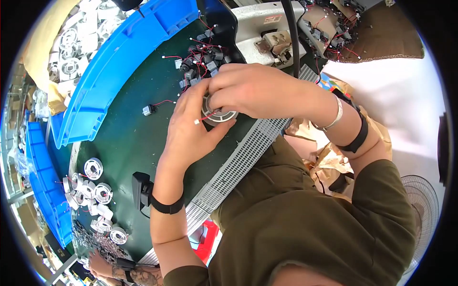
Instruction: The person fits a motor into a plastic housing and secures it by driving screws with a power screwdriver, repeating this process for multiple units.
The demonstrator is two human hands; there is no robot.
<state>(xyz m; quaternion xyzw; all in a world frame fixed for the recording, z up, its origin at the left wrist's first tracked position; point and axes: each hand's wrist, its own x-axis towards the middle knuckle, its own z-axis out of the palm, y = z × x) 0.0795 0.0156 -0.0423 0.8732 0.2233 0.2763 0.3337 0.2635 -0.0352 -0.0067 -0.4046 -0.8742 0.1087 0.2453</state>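
Observation:
My left hand [191,126] is closed round a round, light-grey plastic housing with a slotted ring [228,116], its thumb along the near edge. My right hand [253,90] reaches over from the right, its curled fingers pressed into the middle of the housing. Whatever those fingertips pinch is hidden beneath them. A red wire with a small white connector [197,121] sticks out past the housing's left side. Just beyond both hands lies a heap of small grey motors [205,62] with red wires. One single motor [149,110] lies apart on the green table, left of my left hand.
A blue bin [109,76] borders the table's far left, with white plastic parts [71,47] behind. Several round housings [103,193] lie at left. A metal machine [272,43] stands at the far right. Another person's tattooed forearm [143,275] shows at lower left.

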